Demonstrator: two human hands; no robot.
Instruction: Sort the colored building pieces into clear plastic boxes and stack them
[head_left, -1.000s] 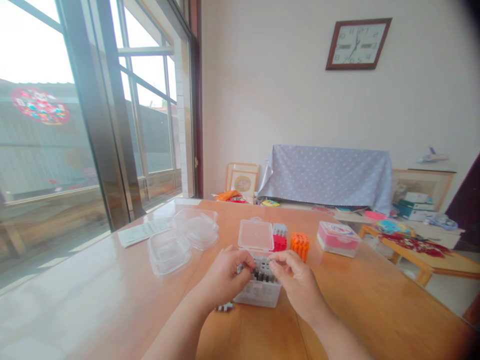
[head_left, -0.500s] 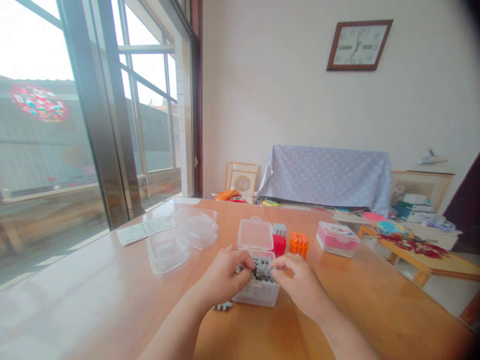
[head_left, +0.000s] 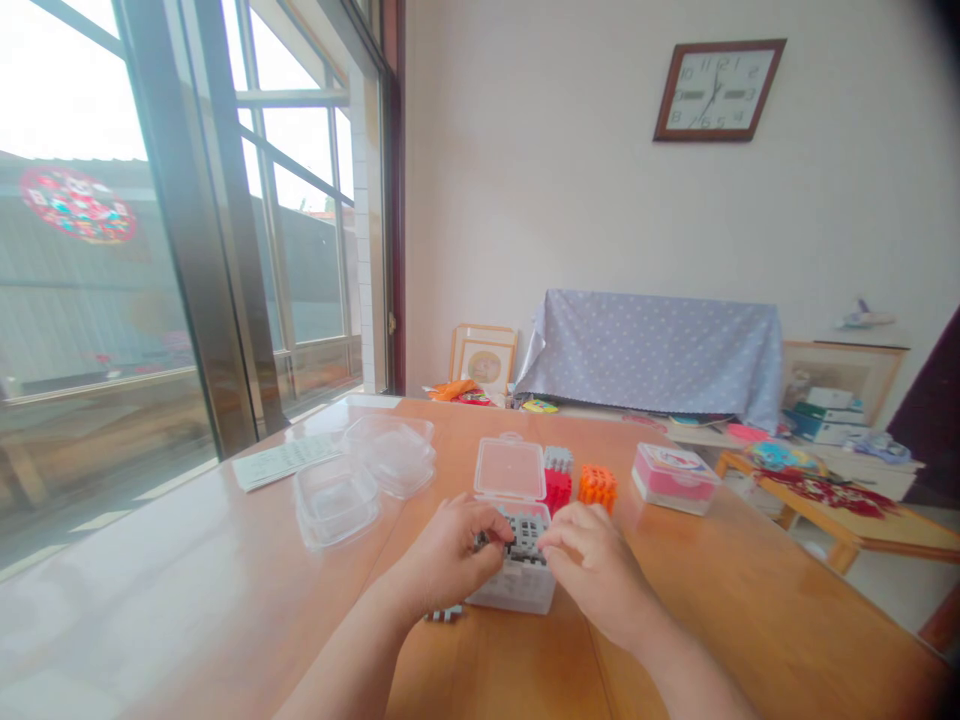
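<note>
A clear plastic box [head_left: 516, 590] with its lid [head_left: 510, 468] folded back stands in front of me. Grey interlocking building blocks [head_left: 529, 530] fill it up to the rim. Over its left side, my left hand [head_left: 459, 550] is closed, thumb and forefinger pinching at the grey blocks. My right hand [head_left: 596, 565] is at the right rim, its thumb and fingers pressed together beside the blocks; whatever lies between them is hidden. Partly under my left wrist, a loose grey block [head_left: 444, 613] lies on the table.
Behind the box are red blocks [head_left: 557, 488] and a stack of orange blocks [head_left: 598, 487]. A pink-filled lidded box [head_left: 675, 478] stands to the right. On the left are an empty clear container [head_left: 336, 505], clear lids [head_left: 394, 455] and a paper sheet [head_left: 281, 462].
The box has shifted slightly left. My right hand's fingers have drawn closer together at the rim, and the grey blocks on top have moved a little. My left hand stays almost in place.
</note>
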